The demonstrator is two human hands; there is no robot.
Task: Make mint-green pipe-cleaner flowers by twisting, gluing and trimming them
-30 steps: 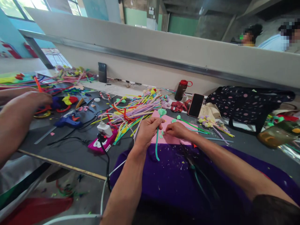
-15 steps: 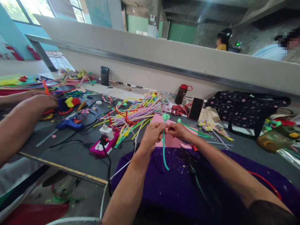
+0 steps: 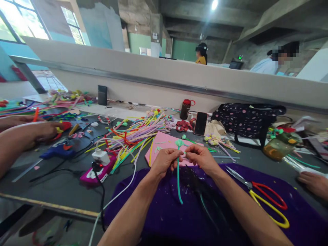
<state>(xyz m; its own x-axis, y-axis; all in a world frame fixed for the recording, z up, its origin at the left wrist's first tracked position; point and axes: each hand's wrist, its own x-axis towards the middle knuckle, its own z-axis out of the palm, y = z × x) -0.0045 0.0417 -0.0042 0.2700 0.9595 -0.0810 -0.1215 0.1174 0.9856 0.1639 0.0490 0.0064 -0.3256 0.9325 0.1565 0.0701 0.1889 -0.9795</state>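
Note:
A mint-green pipe-cleaner flower (image 3: 178, 184) stands upright in the pinch of my left hand (image 3: 165, 161); its curled head shows above the fingers and its stem hangs below. Close beside the stem, my right hand (image 3: 201, 158) is closed in a pinch, with a small bit at its fingertips too small to name. Under both hands lie a pink foam sheet (image 3: 164, 138) and a purple cloth (image 3: 153, 191). Dark-jawed pliers (image 3: 196, 182) rest on the cloth, blurred and partly in shadow. Scissors (image 3: 249, 185) with one red and one yellow handle lie right of my forearm.
Several coloured pipe cleaners (image 3: 143, 130) are heaped behind my left hand. A purple power strip (image 3: 102, 172), a blue glue gun (image 3: 60, 152) and a co-worker's hands (image 3: 46, 130) are at left. Behind stand a phone (image 3: 200, 123), bottle (image 3: 185, 110) and dotted bag (image 3: 246, 119).
The view has swung right and tilted up, bringing the scissors and another person's hand at right into sight. My right hand has turned, its fingers still by the flower stem.

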